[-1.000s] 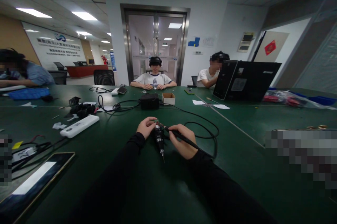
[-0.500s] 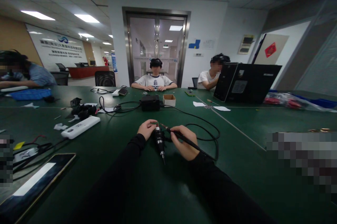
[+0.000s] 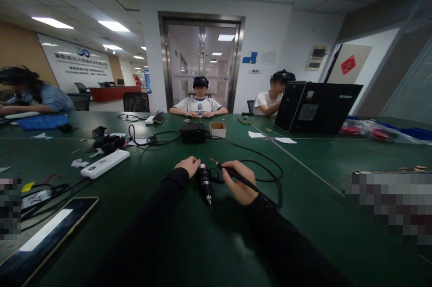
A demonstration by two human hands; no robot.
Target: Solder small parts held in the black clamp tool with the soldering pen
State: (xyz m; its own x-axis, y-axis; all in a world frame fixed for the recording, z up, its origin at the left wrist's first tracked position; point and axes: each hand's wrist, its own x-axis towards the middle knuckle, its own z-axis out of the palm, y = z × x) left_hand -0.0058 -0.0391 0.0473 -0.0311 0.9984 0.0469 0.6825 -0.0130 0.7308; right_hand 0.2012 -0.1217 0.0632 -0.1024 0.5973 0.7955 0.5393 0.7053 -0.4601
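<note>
- Right hand [image 3: 240, 182]: fingers pinched round slim black rod [image 3: 241, 179];
- left hand [image 3: 189, 165]: fingers bent near tapered, metal-banded tool [image 3: 205, 182]; grip unclear;
- open card box [image 3: 218, 130] towards bench [image 3: 151, 215]'s far edge

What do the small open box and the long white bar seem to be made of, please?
The small open box looks like matte cardboard, white outside and brown inside, though wood is possible. The long white bar looks like smooth plastic, with rounded ends and even colour.
</note>
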